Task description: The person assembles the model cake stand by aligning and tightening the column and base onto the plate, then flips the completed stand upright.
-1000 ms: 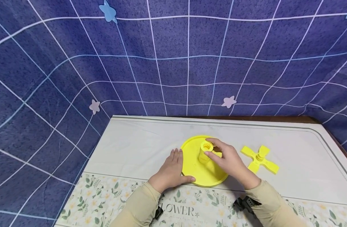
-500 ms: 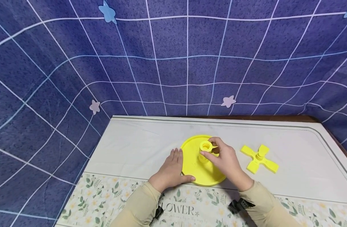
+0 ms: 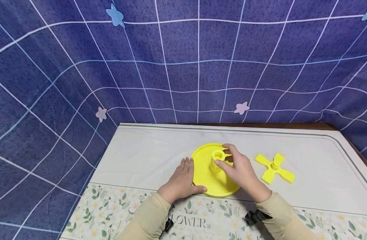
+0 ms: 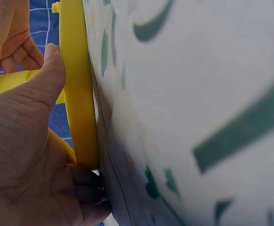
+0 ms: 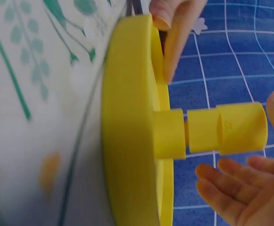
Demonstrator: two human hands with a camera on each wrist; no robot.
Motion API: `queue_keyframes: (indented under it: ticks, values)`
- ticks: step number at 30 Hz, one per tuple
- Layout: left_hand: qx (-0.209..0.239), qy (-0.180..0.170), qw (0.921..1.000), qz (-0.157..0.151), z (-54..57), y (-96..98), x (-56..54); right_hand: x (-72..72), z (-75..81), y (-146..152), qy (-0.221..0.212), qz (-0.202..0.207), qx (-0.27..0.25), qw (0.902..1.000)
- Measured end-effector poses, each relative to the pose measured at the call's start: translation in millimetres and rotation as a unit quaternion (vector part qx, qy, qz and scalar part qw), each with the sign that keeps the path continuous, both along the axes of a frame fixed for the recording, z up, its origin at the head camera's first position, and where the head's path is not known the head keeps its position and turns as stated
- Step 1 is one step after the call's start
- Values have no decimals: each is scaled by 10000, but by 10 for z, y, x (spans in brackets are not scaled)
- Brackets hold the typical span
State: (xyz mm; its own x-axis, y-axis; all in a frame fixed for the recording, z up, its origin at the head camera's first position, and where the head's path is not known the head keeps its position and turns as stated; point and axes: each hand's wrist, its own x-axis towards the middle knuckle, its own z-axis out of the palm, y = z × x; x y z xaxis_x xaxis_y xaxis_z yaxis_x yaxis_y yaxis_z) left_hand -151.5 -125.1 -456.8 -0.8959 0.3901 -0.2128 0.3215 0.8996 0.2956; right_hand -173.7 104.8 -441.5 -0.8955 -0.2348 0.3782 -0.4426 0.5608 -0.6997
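The left hand, fingers straight, is bracing the left rim of a yellow tray, set in from the desk's back edge. The right hand is curving loosely around the post standing mid-tray, seemingly released. Screwing appears under way; another turn is calling for a pinch.

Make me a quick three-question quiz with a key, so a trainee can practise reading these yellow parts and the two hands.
1. How many arms does the cross-shaped piece have?
2. True or false: the left hand is touching the post on the round tray.
3. Where is the right hand? A: flat on the tablecloth; B: at the upper part of the post; C: on the cross-shaped piece.

Key: 1. Four. 2. False; it touches the round tray. 3. B.
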Motion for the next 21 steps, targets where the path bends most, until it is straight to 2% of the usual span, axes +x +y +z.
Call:
queue_keyframes:
  ticks: [5,9,13,17,21]
  values:
    - [40,59,10000,-40,-5,0,5,-50,15,79,-19,730,-185,9972]
    - [42,46,10000,-45,-22,-1,-4,-89,21,116,-362,1398,-690,9871]
    - [0,26,10000,-37,-31,-1,-14,-135,25,139,-529,1848,-823,9779]
    - [-11,-6,10000,-28,-17,-2,-8,-169,-5,154,-584,1927,-777,9764]
    - [0,5,10000,-37,-10,-5,-3,-179,-32,156,-661,1774,-833,9784]
